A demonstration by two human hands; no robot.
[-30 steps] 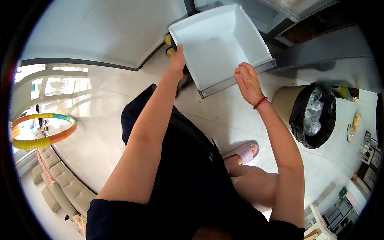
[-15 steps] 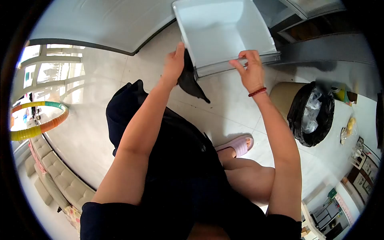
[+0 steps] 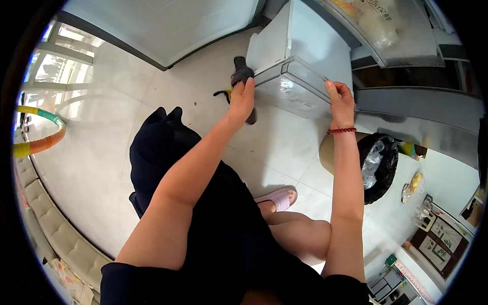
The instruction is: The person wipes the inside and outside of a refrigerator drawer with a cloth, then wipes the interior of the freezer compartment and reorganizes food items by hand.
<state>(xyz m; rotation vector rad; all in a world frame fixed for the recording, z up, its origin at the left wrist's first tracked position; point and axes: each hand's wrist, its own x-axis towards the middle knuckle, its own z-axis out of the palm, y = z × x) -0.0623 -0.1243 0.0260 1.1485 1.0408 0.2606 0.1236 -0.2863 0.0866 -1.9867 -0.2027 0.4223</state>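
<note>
A white drawer [image 3: 317,38] with a clear front panel [image 3: 300,94] is tilted at the upper middle, its front toward me. My right hand [image 3: 343,104], with a red bead bracelet, pinches the panel's right edge. At the drawer's left front corner, my left hand [image 3: 241,104] is closed on a dark grey cloth [image 3: 242,72]. Part of the cloth hangs below the fingers, and something yellow and black shows beside it. Whether the left hand also touches the drawer is unclear.
An open appliance door [image 3: 173,25] stands upper left. At upper right, a clear drawer [image 3: 406,48] holds bagged items. A bin with a black bag [image 3: 380,188] stands right of my right forearm. A colourful hoop [image 3: 51,145] and a sofa [image 3: 61,213] are at left.
The white drawer has turned and tilted, so its clear front shows more and its inside less. My left hand has moved right with the cloth; my right hand has shifted along to the panel's edge.
</note>
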